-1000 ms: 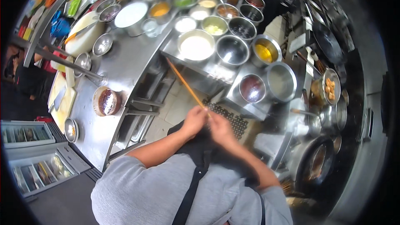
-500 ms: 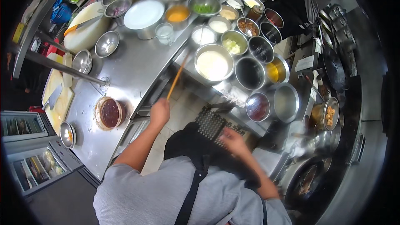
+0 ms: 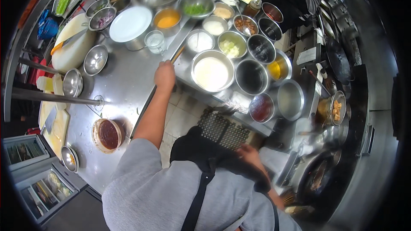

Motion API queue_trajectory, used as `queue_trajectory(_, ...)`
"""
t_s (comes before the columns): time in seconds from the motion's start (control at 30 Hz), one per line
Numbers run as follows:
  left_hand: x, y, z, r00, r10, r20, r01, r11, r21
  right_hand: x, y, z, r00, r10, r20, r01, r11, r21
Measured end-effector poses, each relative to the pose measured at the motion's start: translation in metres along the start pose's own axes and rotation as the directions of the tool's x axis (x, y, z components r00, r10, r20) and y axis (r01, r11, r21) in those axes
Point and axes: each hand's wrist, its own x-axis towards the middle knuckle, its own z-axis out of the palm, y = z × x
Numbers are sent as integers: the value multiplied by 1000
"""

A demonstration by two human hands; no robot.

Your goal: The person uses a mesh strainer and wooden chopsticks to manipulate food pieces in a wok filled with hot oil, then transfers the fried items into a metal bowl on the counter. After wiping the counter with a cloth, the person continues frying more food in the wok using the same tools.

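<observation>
Holding the wooden stick (image 3: 178,54) clenched in your left hand (image 3: 165,76), near the glass mug (image 3: 155,41), appears the current step; the next move calls for clearance from that mug. Your right hand (image 3: 251,155) is blurred; its grip cannot be determined.

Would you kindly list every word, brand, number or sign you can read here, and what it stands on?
No text is readable.
Green packet: any print is too small and blurred.
White sheet at right: any writing is too blurred.
Black strap: tiny pale mark, illegible.
</observation>
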Motion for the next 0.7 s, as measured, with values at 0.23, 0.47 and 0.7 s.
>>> queue_trajectory(0.23,-30,-8,-26,996,-23,92,11,992,126,-15,62,-35,942,-27,-336,38,999,25)
queue_trajectory(0.47,-10,-4,-16,986,137,95,-152,973,174,-19,63,-145,852,113,-511,196,837,512)
queue_trajectory(0.7,-59,85,-111,948,197,-249,-120,949,292,5,-14,-320,930,-184,-320,287,-183,940)
